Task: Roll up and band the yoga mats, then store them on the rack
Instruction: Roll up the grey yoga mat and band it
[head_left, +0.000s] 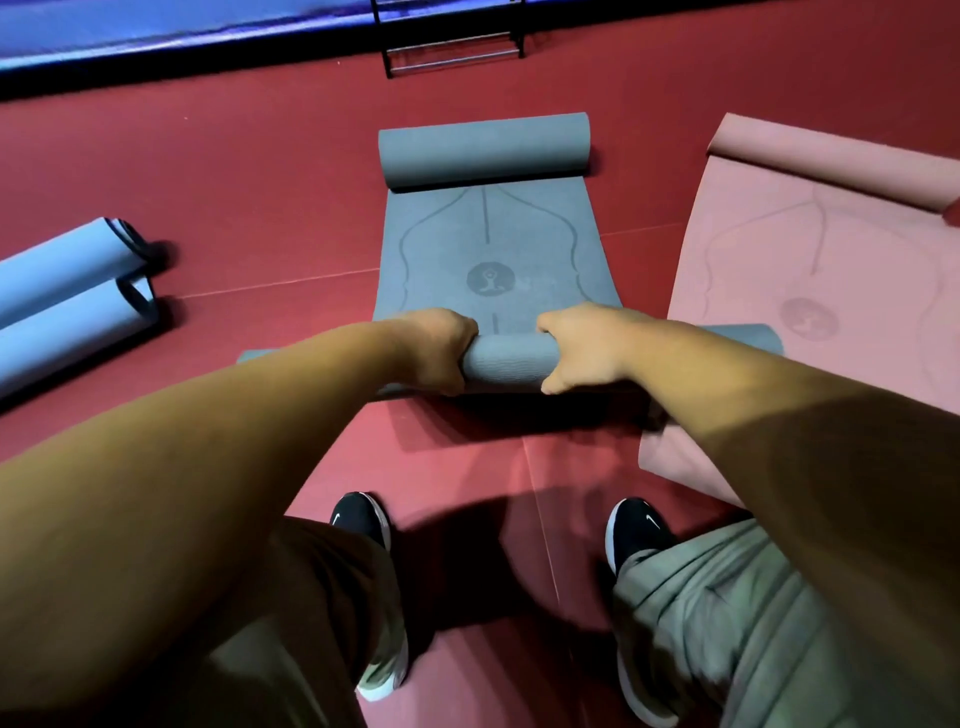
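A grey yoga mat (488, 249) lies on the red floor in front of me, curled into a roll at its far end and rolled up at its near end. My left hand (434, 348) and my right hand (584, 345) both grip the near roll (511, 361), fingers curled over its top, thumbs underneath. A pink mat (810, 291) lies spread out to the right, its far end curled. Two rolled light-blue mats (67, 291) lie side by side at the left. The black metal rack (452, 49) stands at the far edge.
My two feet in black shoes (363, 519) stand just behind the grey roll. A blue padded border (182, 36) runs along the far side of the red floor. Bare red floor lies between the grey mat and the blue rolls.
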